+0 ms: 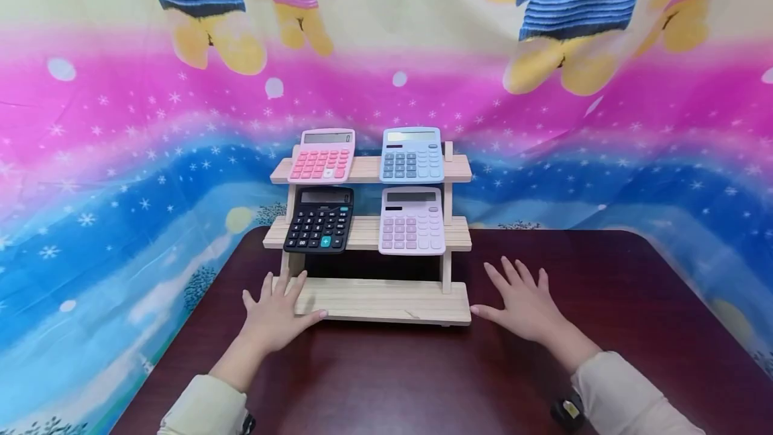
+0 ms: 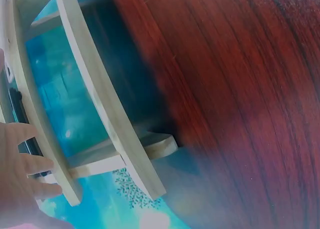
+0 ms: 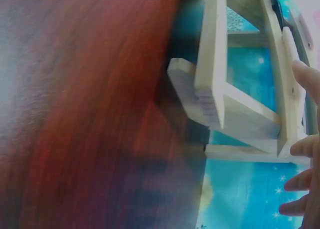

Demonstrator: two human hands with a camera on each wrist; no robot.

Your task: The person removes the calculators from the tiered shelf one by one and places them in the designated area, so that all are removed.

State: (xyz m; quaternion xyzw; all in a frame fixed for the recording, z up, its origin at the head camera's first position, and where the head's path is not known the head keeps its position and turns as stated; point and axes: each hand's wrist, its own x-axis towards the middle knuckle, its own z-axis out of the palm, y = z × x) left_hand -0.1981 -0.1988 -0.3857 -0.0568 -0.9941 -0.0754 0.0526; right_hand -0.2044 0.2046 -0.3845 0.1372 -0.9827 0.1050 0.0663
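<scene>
1. Head view: the fingers of your left hand (image 1: 274,317) are spread wide and hold nothing. The thumb overlaps the left part of the bottom tier of the wooden stand (image 1: 386,301); whether it touches cannot be told.
2. The fingers of your right hand (image 1: 525,307) are also splayed, holding nothing, thumb tip just beside that tier's right end.
3. Beyond your left fingers, the black calculator (image 1: 318,220) leans on the middle tier. Its display reads 0; you can pick out digit keys, 0 and 00 in the bottom row, and a + on teal. The print under the display is too small to read. Above it, on the top tier, the pink calculator (image 1: 321,156) also shows 0.
4. Beyond your right fingers and to their left, the lilac calculator (image 1: 413,221) stands on the middle tier, the blue calculator (image 1: 412,155) above it; their displays are unreadable.
5. The tabletop (image 1: 386,381) stretches from your right fingers to its right edge, and runs between your hands towards you.
6. Left wrist view: your fingers reach in beside the stand's slats; the tabletop spreads to their right.
7. Right wrist view: your fingers stand apart from one another, slat ends and tabletop to their left.
</scene>
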